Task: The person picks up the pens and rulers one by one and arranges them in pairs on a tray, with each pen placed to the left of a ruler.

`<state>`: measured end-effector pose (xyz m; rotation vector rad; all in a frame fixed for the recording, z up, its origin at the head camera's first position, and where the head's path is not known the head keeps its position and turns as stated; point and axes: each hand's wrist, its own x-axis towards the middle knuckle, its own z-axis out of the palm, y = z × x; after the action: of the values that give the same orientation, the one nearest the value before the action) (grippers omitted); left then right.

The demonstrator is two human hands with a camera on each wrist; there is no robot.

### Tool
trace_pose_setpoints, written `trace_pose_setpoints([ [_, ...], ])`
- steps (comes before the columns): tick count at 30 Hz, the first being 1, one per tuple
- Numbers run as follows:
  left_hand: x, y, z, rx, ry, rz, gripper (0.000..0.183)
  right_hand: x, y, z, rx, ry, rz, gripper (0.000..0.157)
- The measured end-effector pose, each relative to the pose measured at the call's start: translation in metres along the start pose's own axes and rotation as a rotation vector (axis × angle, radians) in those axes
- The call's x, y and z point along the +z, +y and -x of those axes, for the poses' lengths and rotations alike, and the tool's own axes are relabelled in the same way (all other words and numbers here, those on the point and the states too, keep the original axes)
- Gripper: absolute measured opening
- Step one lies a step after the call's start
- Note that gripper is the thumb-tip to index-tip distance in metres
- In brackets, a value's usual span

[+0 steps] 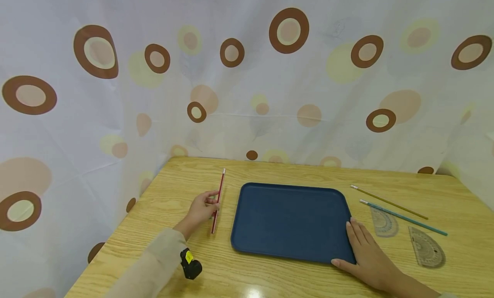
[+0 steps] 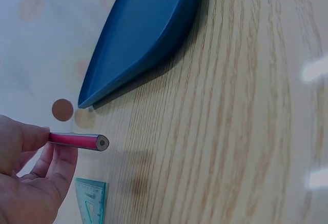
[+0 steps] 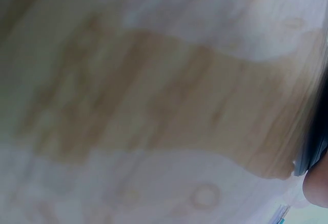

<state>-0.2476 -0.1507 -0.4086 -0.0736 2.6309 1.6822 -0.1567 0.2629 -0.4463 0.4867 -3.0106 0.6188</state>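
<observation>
My left hand (image 1: 201,209) pinches a red pencil (image 1: 221,185) between thumb and fingers, to the left of the tray. In the left wrist view the pencil's flat, unsharpened end points out past the thumb, above the wood. Under that hand lies a teal set square (image 2: 91,202), mostly hidden in the head view. A dark blue rectangular tray (image 1: 291,223) lies in the middle of the table. At its near right corner rests my right hand (image 1: 368,257), fingers extended along the right rim and thumb at the front rim.
Right of the tray lie a gold pencil (image 1: 390,201) and a teal pencil (image 1: 405,218), both slanting. Two clear protractors (image 1: 386,224) are near them. A patterned curtain (image 1: 247,83) encloses the wooden table (image 1: 216,272) behind and at the sides.
</observation>
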Motion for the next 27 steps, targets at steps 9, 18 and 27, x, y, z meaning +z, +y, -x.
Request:
trace_pose_setpoints([
  [9, 0.008, 0.005, 0.002, 0.017, -0.019, 0.045, 0.042, 0.0, 0.0, 0.0, -0.002, -0.002, 0.001, 0.1],
  [18, 0.017, 0.009, 0.003, 0.015, -0.029, 0.088, 0.041, 0.001, -0.001, 0.0, -0.008, 0.003, -0.003, 0.099],
  [27, 0.024, 0.013, 0.004, 0.036, -0.051, 0.099, 0.042, 0.0, -0.001, -0.001, -0.003, -0.004, -0.013, 0.099],
])
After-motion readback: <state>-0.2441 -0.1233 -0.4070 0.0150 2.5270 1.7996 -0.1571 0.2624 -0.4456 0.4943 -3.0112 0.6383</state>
